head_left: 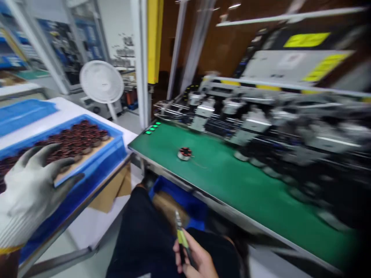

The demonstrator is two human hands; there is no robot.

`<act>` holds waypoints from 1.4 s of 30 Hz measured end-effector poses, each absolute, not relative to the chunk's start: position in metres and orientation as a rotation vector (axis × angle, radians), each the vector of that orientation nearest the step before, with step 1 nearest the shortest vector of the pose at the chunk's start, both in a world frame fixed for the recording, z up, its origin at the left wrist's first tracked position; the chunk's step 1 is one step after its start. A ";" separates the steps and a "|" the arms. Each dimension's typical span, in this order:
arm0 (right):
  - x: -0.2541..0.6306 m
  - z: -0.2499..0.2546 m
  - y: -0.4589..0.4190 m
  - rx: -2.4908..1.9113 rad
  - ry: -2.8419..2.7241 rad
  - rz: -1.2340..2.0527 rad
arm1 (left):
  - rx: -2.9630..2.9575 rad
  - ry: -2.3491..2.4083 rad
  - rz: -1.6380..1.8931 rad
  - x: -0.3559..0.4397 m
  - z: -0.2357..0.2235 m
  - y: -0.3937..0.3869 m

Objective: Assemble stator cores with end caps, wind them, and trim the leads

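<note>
My left hand (31,185), in a white knit glove with grey fingertips, reaches over the near side of a blue tray (116,144). Its fingers are spread and nothing shows in its grasp. Dark copper-wound motor stators (78,139) fill much of that tray in a blurred heap. Low in front of my lap, my bare right hand (197,255) is closed around a pair of pliers (181,233) with green and black handles, jaws pointing up. One wound stator (184,153) rests on the green work surface (220,181), a thin wire trailing from it to the right.
A machine with a row of metal heads (252,119) borders the green surface's far side. Below its front edge sits a blue bin (199,210) holding something brown. A white fan (101,82) stands behind the tray table, and another blue tray (26,114) lies farther left.
</note>
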State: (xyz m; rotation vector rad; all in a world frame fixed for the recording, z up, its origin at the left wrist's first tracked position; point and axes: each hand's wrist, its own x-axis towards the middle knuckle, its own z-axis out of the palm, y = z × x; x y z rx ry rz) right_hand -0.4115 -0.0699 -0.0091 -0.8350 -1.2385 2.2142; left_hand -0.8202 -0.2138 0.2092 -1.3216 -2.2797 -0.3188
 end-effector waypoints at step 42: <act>-0.389 0.061 -0.083 -0.561 -1.449 1.830 | -2.527 -1.786 -0.345 -0.667 0.139 -0.076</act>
